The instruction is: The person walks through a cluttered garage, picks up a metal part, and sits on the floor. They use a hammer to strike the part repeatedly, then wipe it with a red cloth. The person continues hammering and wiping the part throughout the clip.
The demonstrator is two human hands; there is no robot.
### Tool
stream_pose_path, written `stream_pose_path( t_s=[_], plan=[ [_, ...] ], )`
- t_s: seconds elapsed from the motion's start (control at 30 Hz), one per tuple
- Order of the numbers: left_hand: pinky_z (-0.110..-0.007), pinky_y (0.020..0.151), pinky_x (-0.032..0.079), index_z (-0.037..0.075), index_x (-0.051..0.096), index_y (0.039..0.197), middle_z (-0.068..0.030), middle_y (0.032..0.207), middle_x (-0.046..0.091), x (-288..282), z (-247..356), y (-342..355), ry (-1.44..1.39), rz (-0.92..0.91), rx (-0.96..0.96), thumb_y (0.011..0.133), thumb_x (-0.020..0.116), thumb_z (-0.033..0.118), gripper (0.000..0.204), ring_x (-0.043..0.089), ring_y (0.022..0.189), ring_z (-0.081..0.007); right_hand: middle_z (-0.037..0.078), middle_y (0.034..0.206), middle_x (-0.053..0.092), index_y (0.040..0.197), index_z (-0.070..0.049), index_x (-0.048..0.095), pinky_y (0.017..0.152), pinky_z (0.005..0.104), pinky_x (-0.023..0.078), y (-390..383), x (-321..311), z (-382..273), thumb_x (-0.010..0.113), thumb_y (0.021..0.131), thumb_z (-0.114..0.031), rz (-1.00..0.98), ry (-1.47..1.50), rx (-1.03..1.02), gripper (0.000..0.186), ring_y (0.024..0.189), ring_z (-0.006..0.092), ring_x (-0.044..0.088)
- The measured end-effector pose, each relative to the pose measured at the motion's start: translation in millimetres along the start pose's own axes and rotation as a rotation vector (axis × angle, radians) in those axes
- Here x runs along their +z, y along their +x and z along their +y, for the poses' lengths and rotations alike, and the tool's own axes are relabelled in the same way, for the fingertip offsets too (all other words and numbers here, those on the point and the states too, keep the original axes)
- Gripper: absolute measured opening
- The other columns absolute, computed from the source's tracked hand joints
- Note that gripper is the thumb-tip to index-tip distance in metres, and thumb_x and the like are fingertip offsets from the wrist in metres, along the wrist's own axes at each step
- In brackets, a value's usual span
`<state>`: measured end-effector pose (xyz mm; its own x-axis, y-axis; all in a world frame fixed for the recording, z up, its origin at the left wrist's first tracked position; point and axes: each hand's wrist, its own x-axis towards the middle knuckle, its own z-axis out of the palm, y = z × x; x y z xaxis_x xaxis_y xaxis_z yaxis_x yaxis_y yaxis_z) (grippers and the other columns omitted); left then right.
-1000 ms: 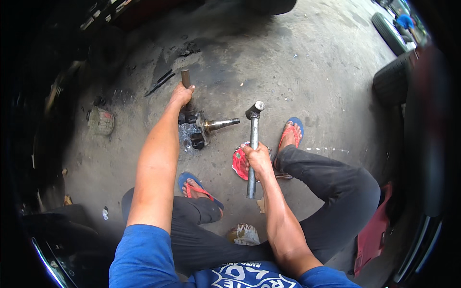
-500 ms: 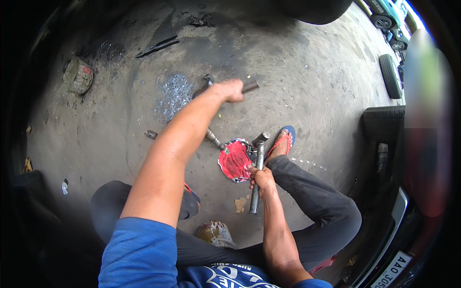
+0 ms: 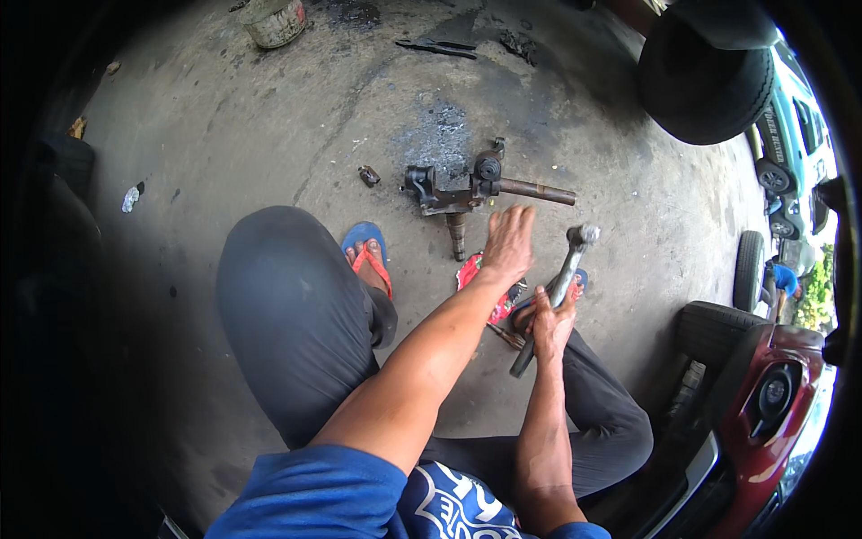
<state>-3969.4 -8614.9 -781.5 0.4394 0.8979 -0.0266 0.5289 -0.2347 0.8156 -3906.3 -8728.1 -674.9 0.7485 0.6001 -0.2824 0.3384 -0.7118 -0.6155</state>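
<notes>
A hammer (image 3: 567,269) with a metal handle is in my right hand (image 3: 552,322), its head up and away from me. My fingers wrap around the handle, and the other end points down toward my leg. My left hand (image 3: 509,244) hovers with its fingers stretched out, holding nothing. Just beyond it lies a dark, greasy steering knuckle (image 3: 449,190) on the concrete, its stepped spindle (image 3: 457,238) pointing toward me. A metal rod (image 3: 540,191) sticks out to the right from its round end. Below my left hand, a red round piece (image 3: 469,271) is partly hidden by my wrist.
A small dark metal piece (image 3: 369,176) lies left of the knuckle. Farther off are long dark pliers (image 3: 436,48) and a dirty bucket (image 3: 274,22). Tyres (image 3: 718,331) and a red vehicle (image 3: 763,404) stand at the right. My sandalled feet flank the work area.
My left hand has come back from the rod toward me and let it go. The view has shifted, uncovering the knuckle. My right hand still grips the hammer.
</notes>
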Motion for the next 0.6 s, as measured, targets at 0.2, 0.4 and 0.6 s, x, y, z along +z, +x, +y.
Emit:
stream_pose_path(
  t_s=[0.2, 0.4, 0.6],
  plan=[
    [-0.052, 0.106, 0.049, 0.005, 0.055, 0.135, -0.0227, 0.141, 0.057, -18.4, -45.9, -75.6, 0.025, -0.51, -0.144, 0.09, 0.058, 0.007, 0.045, 0.06, 0.126, -0.0414, 0.011, 0.063, 0.056, 0.086, -0.002, 0.059, 0.057, 0.0411, 0.044, 43.1, -8.4, -62.2, 0.079, 0.095, -0.029, 0.173, 0.092, -0.602, 0.035, 0.056, 0.0206, 0.049],
    [-0.046, 0.102, 0.055, 0.005, 0.067, 0.129, -0.0224, 0.13, 0.068, -33.4, -58.1, -51.4, 0.152, -0.665, -0.321, 0.093, 0.063, 0.013, 0.037, 0.066, 0.123, -0.0372, 0.009, 0.069, 0.064, 0.09, 0.0, 0.064, 0.061, 0.0387, 0.049, 56.3, 54.2, -31.2, 0.081, 0.09, -0.026, -0.114, -0.242, -0.151, 0.032, 0.061, 0.0186, 0.059],
    [-0.043, 0.102, 0.056, 0.005, 0.071, 0.129, -0.0201, 0.134, 0.068, -74.2, -44.6, -30.7, 0.335, -0.761, -0.308, 0.091, 0.066, 0.014, 0.039, 0.067, 0.124, -0.0347, 0.005, 0.064, 0.059, 0.091, -0.001, 0.063, 0.047, 0.036, 0.044, 29.4, 42.7, -33.9, 0.08, 0.09, -0.022, -0.055, 0.085, -0.22, 0.027, 0.05, 0.0148, 0.054]
  ],
)
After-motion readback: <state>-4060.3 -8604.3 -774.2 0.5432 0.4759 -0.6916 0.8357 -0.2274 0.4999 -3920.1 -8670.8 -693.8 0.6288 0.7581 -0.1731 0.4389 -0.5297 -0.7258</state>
